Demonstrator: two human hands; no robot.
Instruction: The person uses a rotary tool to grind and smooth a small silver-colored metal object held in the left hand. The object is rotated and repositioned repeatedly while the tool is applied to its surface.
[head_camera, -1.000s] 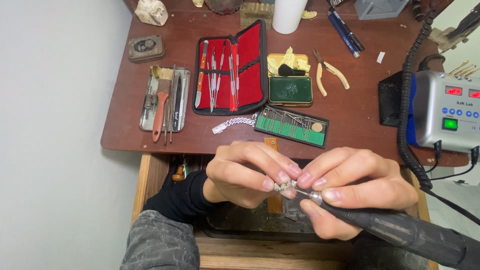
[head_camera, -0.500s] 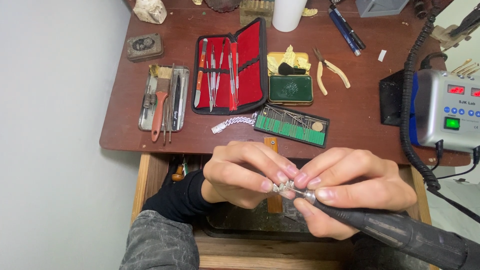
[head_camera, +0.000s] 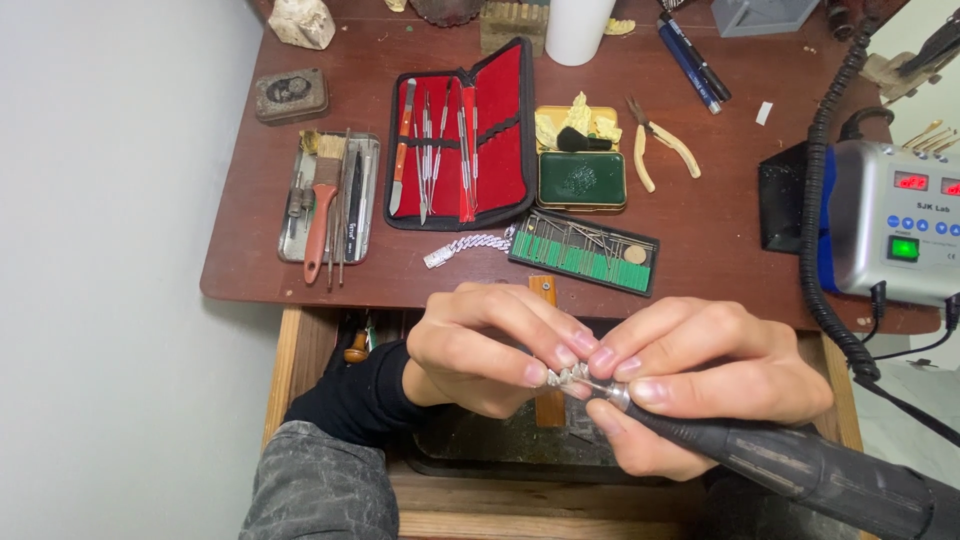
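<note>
Two hands – tiny piece half-hidden, handpiece cropped

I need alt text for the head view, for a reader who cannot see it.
Two hands work at a desk edge: the left hand pinches a small silver piece, the right hand holds a rotary handpiece to it. Behind lie a red tool case, a bur tray and a control box.

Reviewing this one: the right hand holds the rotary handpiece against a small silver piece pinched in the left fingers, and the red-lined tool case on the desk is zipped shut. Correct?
Not quite. The head view shows the red-lined tool case lying open, its instruments on display. The rest holds: the right hand grips the rotary handpiece against the small silver piece pinched by the left hand.
</note>
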